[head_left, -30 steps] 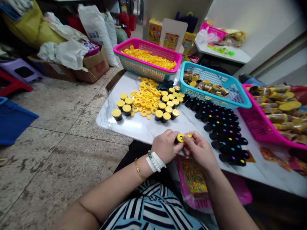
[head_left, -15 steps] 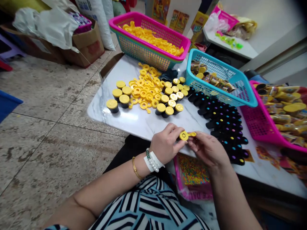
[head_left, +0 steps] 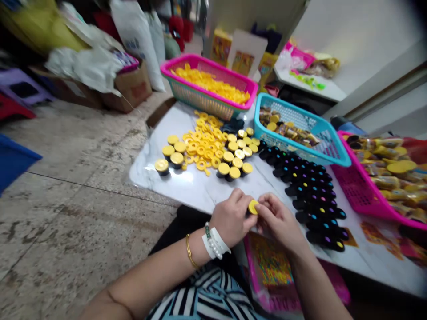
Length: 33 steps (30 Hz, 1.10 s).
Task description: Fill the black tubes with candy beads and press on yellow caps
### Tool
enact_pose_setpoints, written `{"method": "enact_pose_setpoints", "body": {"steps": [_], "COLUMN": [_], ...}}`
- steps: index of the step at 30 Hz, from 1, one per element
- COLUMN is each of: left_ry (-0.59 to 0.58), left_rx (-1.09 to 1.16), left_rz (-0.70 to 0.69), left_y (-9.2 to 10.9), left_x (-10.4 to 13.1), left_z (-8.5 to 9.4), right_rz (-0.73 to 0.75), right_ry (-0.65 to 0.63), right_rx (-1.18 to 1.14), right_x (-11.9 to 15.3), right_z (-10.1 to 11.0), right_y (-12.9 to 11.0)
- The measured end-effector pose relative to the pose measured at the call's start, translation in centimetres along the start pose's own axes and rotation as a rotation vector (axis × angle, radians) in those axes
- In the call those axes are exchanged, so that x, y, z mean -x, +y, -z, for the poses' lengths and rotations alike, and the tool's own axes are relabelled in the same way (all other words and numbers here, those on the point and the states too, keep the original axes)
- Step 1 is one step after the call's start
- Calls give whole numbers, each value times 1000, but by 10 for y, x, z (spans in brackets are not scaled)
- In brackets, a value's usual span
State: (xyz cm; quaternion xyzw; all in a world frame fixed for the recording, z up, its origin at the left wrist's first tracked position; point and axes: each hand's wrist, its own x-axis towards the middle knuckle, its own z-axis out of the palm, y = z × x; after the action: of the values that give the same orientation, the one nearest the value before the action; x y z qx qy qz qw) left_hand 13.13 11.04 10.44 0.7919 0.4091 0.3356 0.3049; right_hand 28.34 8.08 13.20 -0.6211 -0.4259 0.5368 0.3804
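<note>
Above the table's front edge, my left hand [head_left: 230, 215] is closed around a small black tub with a round yellow lid [head_left: 253, 207]. My right hand [head_left: 280, 222] pinches the lid's right edge, thumb on top; its lower fingers are partly hidden. Beyond my hands lies a loose pile of flat yellow rings with short handles [head_left: 203, 144]. Black tubs with yellow lids stand to its left [head_left: 162, 165] and to its right [head_left: 234, 172]. Rows of black pieces with coloured dots [head_left: 308, 191] lie to the right of my hands.
A pink basket [head_left: 248, 94] of yellow pieces stands at the table's back. Right of it is a blue basket [head_left: 300, 111] with wrapped tubes; a second pink basket [head_left: 353, 189] holds more. Below the table edge, a pink-edged bag [head_left: 251, 266] contains tiny coloured beads.
The small yellow handled piece beside the lid no longer shows. My right hand has closed in, its thumb now over the lid's edge. The camera view has tilted up slightly.
</note>
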Motion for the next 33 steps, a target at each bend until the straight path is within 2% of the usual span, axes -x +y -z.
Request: {"method": "enact_pose_setpoints", "body": {"steps": [1,4,8,10,12,15,16,18,22,25,27,30,33], "left_ry": [13,109,338,434,505,535,524,501,567,615,576,472,438], "left_rx": [-8,-110,-328,-417,-487,-581,-618,-690,-768,-737,-665,-562,-537], "left_rz": [1,40,122,148,153,105,89,85,110,1,-57,-70,-65], "left_y": [-1,-13,-42,-55,-64,-70,-70,-71,-73,-76,-78,-84,-92], "left_x": [2,12,26,30,33,36,37,38,35,28,23,16,11], "left_z": [4,28,74,90,96,91,88,85,94,107,112,115,117], "right_rz": [36,74,72,94,182,472,581,755,918,910,859,801,795], "right_ry": [57,85,159,197,271,398,392,288,201,137,60,-79,-146], "right_rx": [-1,-60,-54,21,156,448,556,771,1261,1425,1465,1458,1427], "right_x": [1,-1,-8,-10,-9,-6,-6,-10,-36,-68,-90,-112,-117], "right_z": [-1,0,4,-1,-12,-43,-55,-80,-114,-122,-124,-129,-137], "right_y": [4,14,14,13,12,9,6,-6,-49,-80,-90,-90,-83]}}
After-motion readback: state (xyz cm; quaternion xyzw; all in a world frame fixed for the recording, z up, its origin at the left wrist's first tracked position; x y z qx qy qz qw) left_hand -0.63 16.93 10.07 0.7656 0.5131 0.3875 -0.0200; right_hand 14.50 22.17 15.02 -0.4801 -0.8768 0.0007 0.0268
